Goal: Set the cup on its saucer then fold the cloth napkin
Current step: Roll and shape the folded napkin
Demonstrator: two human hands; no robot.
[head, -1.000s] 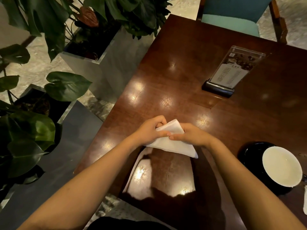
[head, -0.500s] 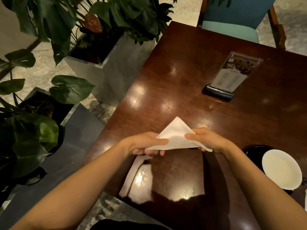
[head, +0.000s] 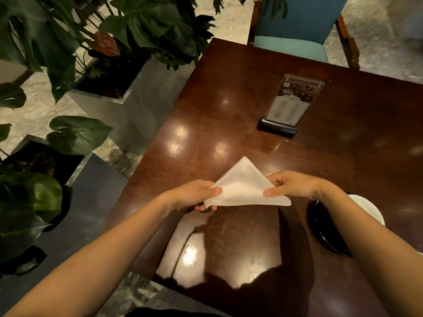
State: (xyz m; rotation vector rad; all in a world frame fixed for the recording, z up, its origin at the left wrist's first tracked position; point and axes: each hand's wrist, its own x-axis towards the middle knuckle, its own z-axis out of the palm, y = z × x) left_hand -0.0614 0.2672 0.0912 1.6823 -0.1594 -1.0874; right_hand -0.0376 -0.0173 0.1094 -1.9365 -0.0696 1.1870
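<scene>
While in two hands (head: 194, 195) (head: 295, 185), one napkin (head: 245, 186).

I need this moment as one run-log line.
white cloth napkin: folded triangle | left hand: pinches left corner | right hand: pinches right corner | white cup: on black saucer

Glossy wooden table (head: 229, 92), teal chair (head: 297, 21)

Hands: left hand (head: 194, 194) and right hand (head: 293, 185), both bare.
Forearms (head: 103, 252): bare to the frame edge.
Clothing: dark garment (head: 174, 313) at the bottom edge.
</scene>
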